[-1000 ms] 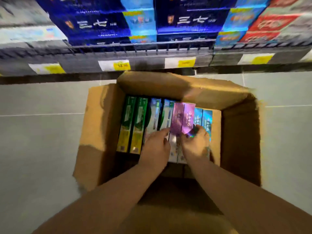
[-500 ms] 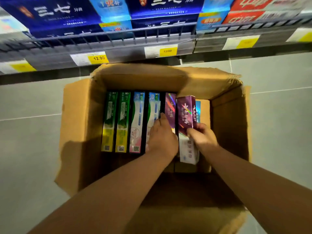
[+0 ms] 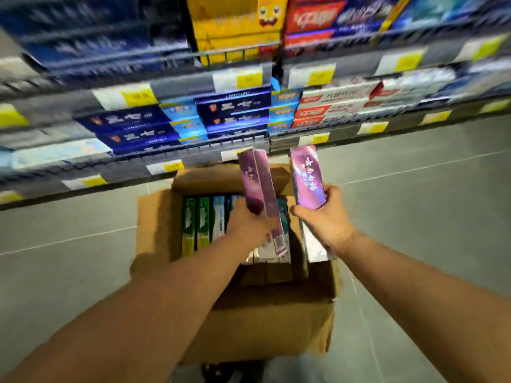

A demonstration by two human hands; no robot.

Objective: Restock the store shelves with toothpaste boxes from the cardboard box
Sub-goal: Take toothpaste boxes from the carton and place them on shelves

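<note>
An open cardboard box [image 3: 154,230] stands on the floor below the shelves. Green toothpaste boxes [image 3: 196,225] and blue-white ones [image 3: 218,219] stand in a row inside it. My left hand [image 3: 249,228] grips a purple toothpaste box [image 3: 260,186], lifted above the carton with its far end tilted toward the shelves. My right hand [image 3: 326,219] grips a second purple toothpaste box [image 3: 307,175], also raised, to the right of the first. The store shelves [image 3: 193,150] hold dark blue, light blue and red-white toothpaste boxes, all blurred.
Yellow price tags [image 3: 138,96] line the shelf edges. A yellow carton [image 3: 235,23] stands on the upper shelf. Grey tiled floor [image 3: 69,258] spreads on both sides of the cardboard box. A dark shoe tip [image 3: 221,371] shows below the box.
Both hands have lifted up out of the carton, each with a purple toothpaste box. The view has swung upward, bringing more shelf rows into sight.
</note>
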